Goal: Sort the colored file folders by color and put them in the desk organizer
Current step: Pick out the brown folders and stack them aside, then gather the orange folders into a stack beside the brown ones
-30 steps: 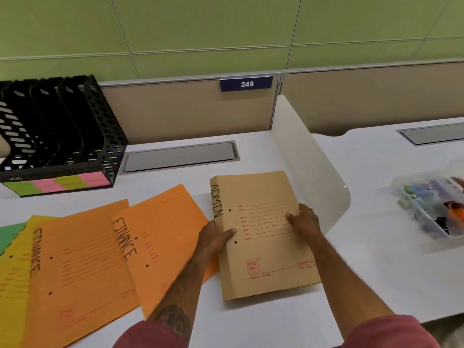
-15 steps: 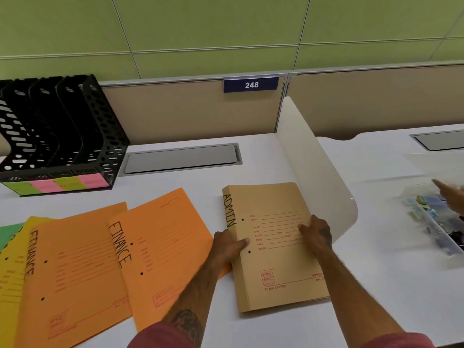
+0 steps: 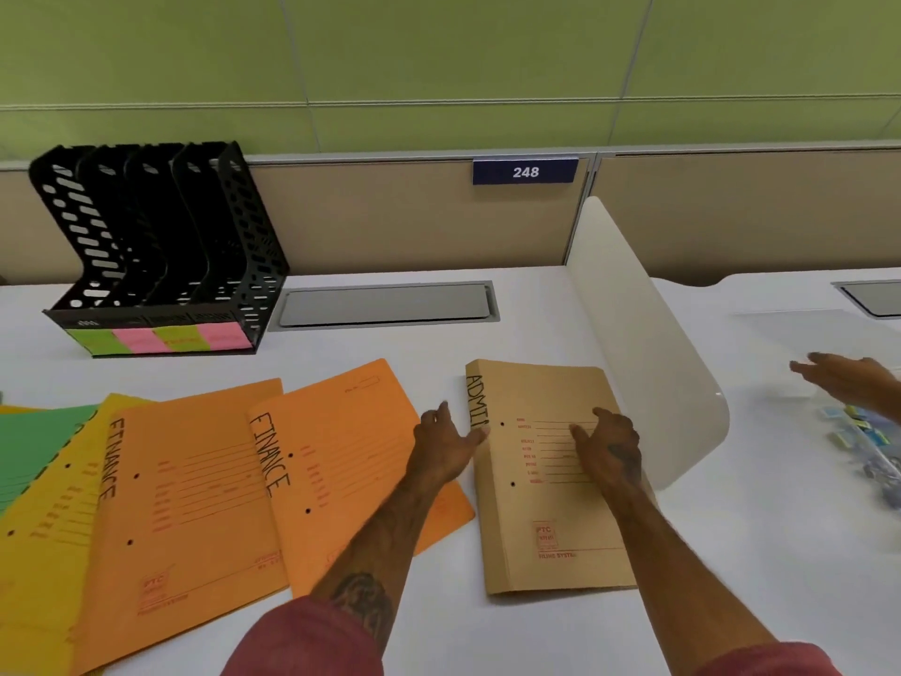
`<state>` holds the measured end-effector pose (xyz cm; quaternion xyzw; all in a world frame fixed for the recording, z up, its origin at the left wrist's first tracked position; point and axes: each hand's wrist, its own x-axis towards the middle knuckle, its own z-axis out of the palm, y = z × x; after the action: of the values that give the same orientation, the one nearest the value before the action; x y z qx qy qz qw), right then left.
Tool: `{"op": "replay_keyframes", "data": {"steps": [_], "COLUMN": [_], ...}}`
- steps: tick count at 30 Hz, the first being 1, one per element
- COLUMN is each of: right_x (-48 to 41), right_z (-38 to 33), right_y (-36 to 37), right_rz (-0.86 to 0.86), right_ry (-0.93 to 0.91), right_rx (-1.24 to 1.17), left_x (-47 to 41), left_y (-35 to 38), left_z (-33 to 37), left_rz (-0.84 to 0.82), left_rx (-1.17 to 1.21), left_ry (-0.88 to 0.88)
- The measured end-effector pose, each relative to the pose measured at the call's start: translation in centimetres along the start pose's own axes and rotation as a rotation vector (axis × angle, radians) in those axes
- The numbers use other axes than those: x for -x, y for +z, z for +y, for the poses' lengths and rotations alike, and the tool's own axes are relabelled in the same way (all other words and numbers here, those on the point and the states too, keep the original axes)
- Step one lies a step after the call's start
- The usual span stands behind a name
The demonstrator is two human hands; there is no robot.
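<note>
A stack of brown folders marked ADMIN (image 3: 546, 509) lies flat on the white desk. My left hand (image 3: 446, 444) presses against its left spine edge, fingers spread. Flat on the cover rests my right hand (image 3: 607, 444). To the left lie two orange folders marked FINANCE (image 3: 341, 461) (image 3: 190, 509), overlapping a yellow folder (image 3: 44, 539) and a green folder (image 3: 34, 441). The black desk organizer (image 3: 156, 246) stands at the back left, its slots dark, with green and pink sticky labels (image 3: 161, 340) along its base.
A white curved divider (image 3: 648, 344) rises just right of the brown stack. Beyond it another person's hand (image 3: 848, 380) reaches over a clear tray of small clips (image 3: 863, 436). A grey cable hatch (image 3: 385, 304) sits at the back, under a partition with a 248 sign (image 3: 525, 171).
The view has shifted, so the folders sit lower right in frame. My hands stay on the brown stack, the left one sliding along its spine. The other person's hand has come into view at the right.
</note>
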<state>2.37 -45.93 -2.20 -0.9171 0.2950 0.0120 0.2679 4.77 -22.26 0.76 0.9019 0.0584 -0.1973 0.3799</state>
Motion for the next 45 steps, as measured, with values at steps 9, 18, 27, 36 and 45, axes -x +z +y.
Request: {"op": "replay_keyframes", "data": {"steps": [9, 18, 27, 36, 45], "right_x": [5.5, 11.7, 13.8, 12.0, 10.3], "right_z": [-9.4, -16.9, -19.2, -18.2, -17.3], "right_y": [4.5, 10.2, 12.8, 14.2, 15.1], "right_rz": [-0.042, -0.02, -0.1, -0.155, -0.294], "right_ry": [-0.385, -0.585, -0.643, -0.683, -0.6], "right_rx": [0.263, 0.368, 0.438, 0.51, 0.493], "left_x": [2.1, 4.2, 4.5, 3.7, 3.5], "left_y": [-8.3, -15.6, -17.3, -15.1, -13.3], "left_z": [-8.1, -16.2, -20.3, -20.4, -20.7], "left_rz": [0.247, 0.345, 0.359, 0.313, 0.292], "left_rx": [-0.409, -0.694, -0.662, -0.622, -0.473], "left_ry": [0.14, 0.183, 0.152, 0.07, -0.118]}}
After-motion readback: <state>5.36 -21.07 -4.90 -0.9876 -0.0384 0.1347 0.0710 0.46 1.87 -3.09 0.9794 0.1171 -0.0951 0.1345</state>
